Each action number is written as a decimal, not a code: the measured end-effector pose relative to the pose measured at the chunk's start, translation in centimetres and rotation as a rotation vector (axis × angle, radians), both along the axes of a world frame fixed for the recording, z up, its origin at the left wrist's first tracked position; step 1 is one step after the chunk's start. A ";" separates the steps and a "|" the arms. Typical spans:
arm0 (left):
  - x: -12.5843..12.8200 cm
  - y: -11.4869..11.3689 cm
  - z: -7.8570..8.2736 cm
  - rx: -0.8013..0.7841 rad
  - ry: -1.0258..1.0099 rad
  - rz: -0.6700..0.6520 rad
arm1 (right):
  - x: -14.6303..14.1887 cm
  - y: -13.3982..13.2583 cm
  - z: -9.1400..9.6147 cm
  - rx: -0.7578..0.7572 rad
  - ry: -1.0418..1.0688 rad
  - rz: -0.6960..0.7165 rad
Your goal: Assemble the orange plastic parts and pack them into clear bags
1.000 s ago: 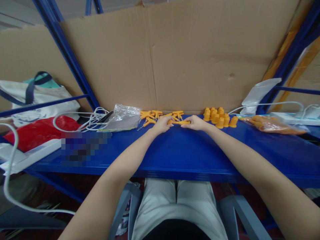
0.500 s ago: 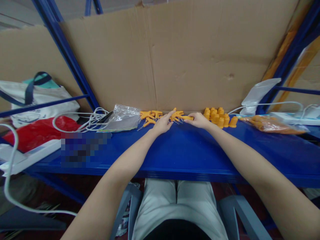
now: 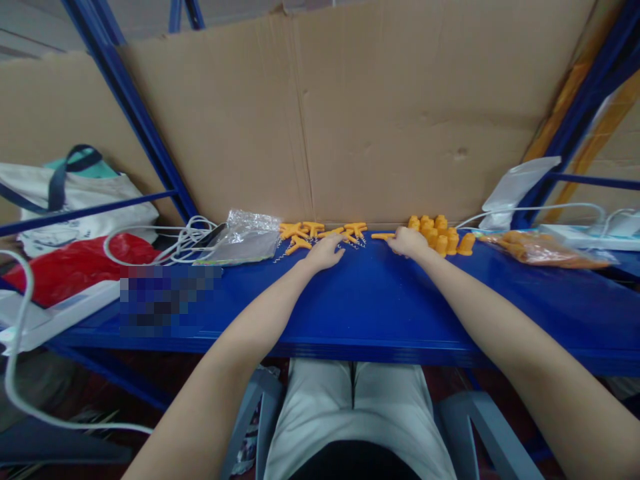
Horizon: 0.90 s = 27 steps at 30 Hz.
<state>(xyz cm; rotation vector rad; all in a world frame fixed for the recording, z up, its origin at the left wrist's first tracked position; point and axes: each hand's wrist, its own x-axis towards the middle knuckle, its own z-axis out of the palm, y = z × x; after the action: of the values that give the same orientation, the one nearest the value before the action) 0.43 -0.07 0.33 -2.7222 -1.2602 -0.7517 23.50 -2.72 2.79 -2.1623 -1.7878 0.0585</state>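
Observation:
Orange T-handled corkscrews (image 3: 299,231) with metal spirals lie in a cluster along the back of the blue table. My left hand (image 3: 324,251) rests at the right part of this cluster, its thumb apart and its fingers stretched over the pieces. Just beyond its fingertips is an orange handle (image 3: 331,232), and another corkscrew (image 3: 356,229) lies to the right. My right hand (image 3: 411,243) is closed at the right end of an elongated orange piece (image 3: 381,236), which sticks out leftward; its far end is hidden by the fingers. Orange caps (image 3: 440,241) stand upright beside that hand.
Left of the corkscrews lies a clear plastic bag (image 3: 243,240), with white cables (image 3: 193,240) and a red bag (image 3: 85,263) farther left. A bag of orange parts (image 3: 545,250) is at the right. A cardboard sheet (image 3: 375,120) closes off the back.
My right hand has moved to the right, away from the left hand, and the orange piece beside it sits slightly farther right. My left hand's fingers have drawn back, uncovering more of the corkscrews.

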 end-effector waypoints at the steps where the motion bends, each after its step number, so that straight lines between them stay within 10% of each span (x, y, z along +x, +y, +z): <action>1: 0.0 0.1 0.0 -0.002 0.002 -0.009 | -0.1 0.0 -0.2 0.024 -0.041 -0.012; 16: 0.2 1.0 -0.8 -0.015 0.200 -0.024 | 1.2 0.5 0.4 -0.088 0.215 0.083; 27: 5.0 2.7 0.5 0.005 0.307 -0.079 | 2.4 0.2 0.5 0.075 -0.085 0.174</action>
<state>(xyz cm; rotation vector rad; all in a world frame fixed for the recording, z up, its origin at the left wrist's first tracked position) 5.47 2.63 0.80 -2.7598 -1.0867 -0.3214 25.85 -2.55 3.33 -1.9815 -1.9891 -0.0594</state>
